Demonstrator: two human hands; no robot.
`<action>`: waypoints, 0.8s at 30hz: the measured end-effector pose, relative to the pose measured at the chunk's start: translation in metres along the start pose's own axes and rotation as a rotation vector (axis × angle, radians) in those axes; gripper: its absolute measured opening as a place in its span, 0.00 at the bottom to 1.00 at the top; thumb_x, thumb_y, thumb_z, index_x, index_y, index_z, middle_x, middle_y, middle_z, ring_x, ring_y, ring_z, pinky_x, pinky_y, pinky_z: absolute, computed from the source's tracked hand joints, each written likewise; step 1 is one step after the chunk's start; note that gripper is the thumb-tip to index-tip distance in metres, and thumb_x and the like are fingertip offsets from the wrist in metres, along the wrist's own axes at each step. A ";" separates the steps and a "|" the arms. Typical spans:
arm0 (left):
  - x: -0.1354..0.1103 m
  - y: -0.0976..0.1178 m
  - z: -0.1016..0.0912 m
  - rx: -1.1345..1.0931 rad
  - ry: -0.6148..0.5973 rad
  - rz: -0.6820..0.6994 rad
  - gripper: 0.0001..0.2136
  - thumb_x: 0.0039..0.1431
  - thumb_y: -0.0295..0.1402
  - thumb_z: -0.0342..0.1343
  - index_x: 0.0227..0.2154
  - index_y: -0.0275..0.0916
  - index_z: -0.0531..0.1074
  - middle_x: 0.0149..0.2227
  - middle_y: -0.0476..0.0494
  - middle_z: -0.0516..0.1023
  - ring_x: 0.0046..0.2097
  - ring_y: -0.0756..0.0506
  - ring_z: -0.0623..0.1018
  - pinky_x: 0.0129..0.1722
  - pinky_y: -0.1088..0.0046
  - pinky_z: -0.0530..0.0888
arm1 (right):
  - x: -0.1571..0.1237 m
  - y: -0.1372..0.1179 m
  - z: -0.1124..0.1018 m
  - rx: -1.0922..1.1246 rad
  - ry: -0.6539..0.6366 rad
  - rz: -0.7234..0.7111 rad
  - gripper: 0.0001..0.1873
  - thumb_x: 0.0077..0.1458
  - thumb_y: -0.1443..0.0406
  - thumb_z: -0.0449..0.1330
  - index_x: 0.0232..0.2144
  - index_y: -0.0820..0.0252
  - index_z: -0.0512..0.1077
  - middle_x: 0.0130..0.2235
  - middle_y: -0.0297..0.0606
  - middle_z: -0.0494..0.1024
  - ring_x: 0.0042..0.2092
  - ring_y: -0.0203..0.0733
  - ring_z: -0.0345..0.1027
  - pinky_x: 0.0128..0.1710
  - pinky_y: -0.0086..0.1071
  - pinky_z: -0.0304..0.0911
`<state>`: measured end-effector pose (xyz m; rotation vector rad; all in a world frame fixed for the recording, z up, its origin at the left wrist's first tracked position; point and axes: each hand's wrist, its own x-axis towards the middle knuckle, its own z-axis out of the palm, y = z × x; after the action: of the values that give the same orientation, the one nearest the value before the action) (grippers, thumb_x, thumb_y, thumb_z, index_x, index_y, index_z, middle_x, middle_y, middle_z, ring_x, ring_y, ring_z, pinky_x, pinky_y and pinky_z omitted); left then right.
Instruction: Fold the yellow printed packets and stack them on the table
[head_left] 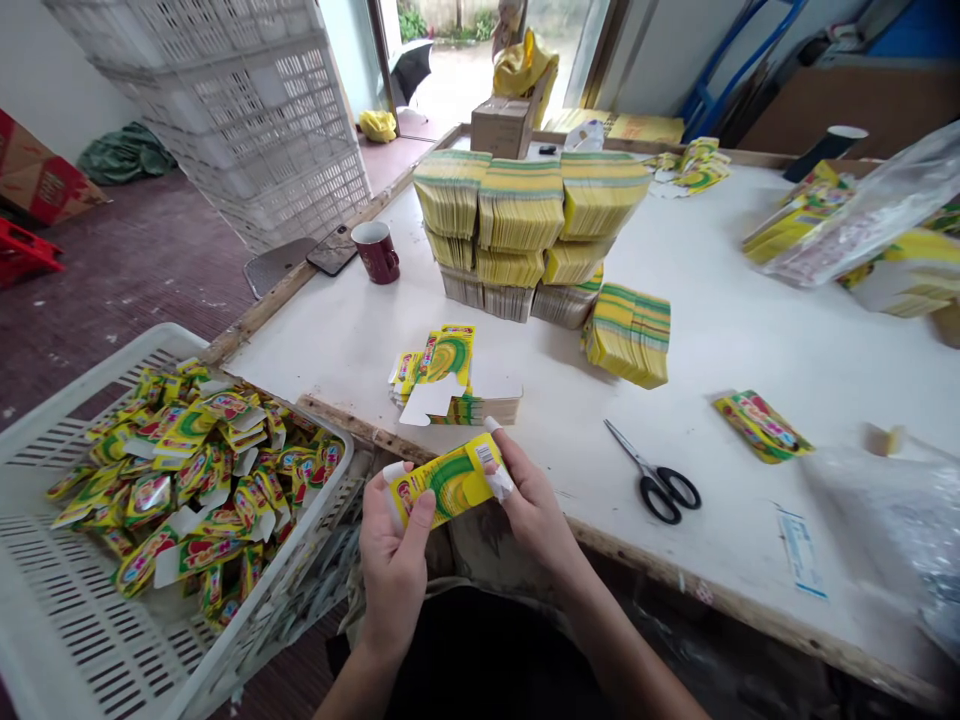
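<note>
A flat yellow and green cardboard box (448,482) is held between my two hands, just off the table's front edge. My left hand (397,540) grips its left end, thumb across the printed face. At its right end, my right hand (525,495) closes on it with the fingers. White tape wraps several of my fingertips. Right beyond the hands lie a few more flat boxes (450,355), one with its white flaps spread. To the left, a white plastic basket (45,600) holds a heap of small filled boxes (202,470).
Stacked bundles of flat cartons (521,205) stand mid-table, with one bundle (628,335) apart. Scissors (660,485) and a printed packet (761,425) lie right. A maroon mug (376,252) and phone (332,250) sit left. White crates (247,110) tower behind the basket.
</note>
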<state>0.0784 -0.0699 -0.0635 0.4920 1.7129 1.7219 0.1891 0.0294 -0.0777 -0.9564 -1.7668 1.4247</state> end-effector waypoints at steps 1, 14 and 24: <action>0.000 0.000 0.000 0.008 -0.002 0.005 0.16 0.59 0.38 0.59 0.49 0.44 0.65 0.40 0.49 0.73 0.40 0.49 0.76 0.43 0.75 0.73 | -0.001 0.000 0.001 -0.014 0.010 0.002 0.26 0.65 0.55 0.49 0.58 0.63 0.65 0.48 0.47 0.78 0.47 0.48 0.73 0.46 0.39 0.70; -0.002 0.000 0.001 -0.017 0.005 0.030 0.16 0.59 0.38 0.59 0.48 0.43 0.65 0.41 0.48 0.73 0.41 0.48 0.76 0.43 0.74 0.73 | -0.009 -0.001 0.006 -0.220 0.131 -0.126 0.25 0.66 0.57 0.44 0.57 0.64 0.67 0.40 0.48 0.81 0.34 0.46 0.75 0.33 0.36 0.71; 0.051 0.049 -0.072 0.188 0.590 0.447 0.18 0.51 0.37 0.65 0.44 0.42 0.68 0.46 0.49 0.73 0.49 0.43 0.73 0.56 0.61 0.67 | 0.018 -0.018 0.012 -0.213 0.092 -0.155 0.18 0.60 0.65 0.54 0.53 0.58 0.62 0.41 0.41 0.75 0.34 0.40 0.72 0.37 0.35 0.69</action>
<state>-0.0157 -0.0853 -0.0299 0.5094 2.3302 2.1844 0.1673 0.0364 -0.0613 -0.9547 -1.9062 1.0954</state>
